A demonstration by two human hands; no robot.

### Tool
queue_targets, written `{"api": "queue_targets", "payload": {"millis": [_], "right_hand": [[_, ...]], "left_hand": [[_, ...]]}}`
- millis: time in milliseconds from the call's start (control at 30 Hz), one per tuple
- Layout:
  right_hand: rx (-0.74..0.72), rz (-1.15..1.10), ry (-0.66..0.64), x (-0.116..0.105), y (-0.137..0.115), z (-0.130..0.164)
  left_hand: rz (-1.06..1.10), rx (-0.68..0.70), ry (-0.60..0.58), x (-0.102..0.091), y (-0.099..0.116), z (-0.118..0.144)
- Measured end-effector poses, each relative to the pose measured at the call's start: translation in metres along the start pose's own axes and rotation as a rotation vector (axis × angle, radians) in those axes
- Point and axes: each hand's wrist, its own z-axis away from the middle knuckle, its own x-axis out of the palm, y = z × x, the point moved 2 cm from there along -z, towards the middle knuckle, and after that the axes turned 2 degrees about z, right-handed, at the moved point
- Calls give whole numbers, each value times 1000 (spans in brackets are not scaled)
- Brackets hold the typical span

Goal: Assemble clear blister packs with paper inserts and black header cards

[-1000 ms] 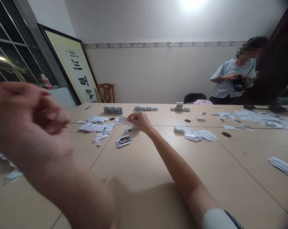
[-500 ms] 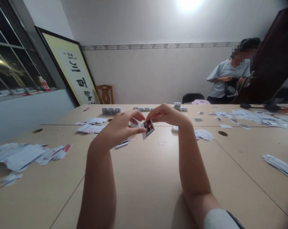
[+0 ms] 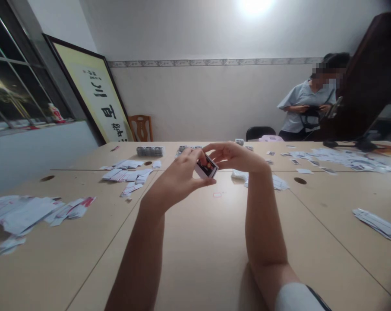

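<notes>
A small photo card [image 3: 207, 166] with a dark picture and a pale border is held tilted above the middle of the table. My left hand [image 3: 185, 175] is closed around its left side, with the fingers over the top and the thumb beneath. At the upper right edge, the bent fingers of my right hand [image 3: 232, 156] hold the card too; some fingertips are hidden behind it. Under the hands, a small red-outlined label [image 3: 217, 195] lies on the tabletop. A white stack [image 3: 239, 174] rests beside my right wrist, partly covered by it.
White paper slips [image 3: 126, 175] and a larger paper heap [image 3: 30, 214] lie on the left. Bundled cards [image 3: 150, 151] stand near the table's far edge. More scattered papers [image 3: 338, 157] and a flat stack [image 3: 376, 223] are on the right. Beyond the table stands a person [image 3: 307, 101].
My left hand has moved right and closed on the card, which has shifted slightly right and turned. The dark-and-white item seen on the table beside my left hand is no longer visible.
</notes>
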Motion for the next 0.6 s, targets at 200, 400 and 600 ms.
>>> {"api": "queue_targets", "payload": {"millis": [200,400,600], "right_hand": [[70,-87,55,-2,-2,9],[203,19,84,-4,-3,11],[177,31,29,0,-11,10]], "left_hand": [[-27,-94,171,3,-5,-4],[-56,-98,199,2,0,-3],[-9,-66,134,4,2,0]]}}
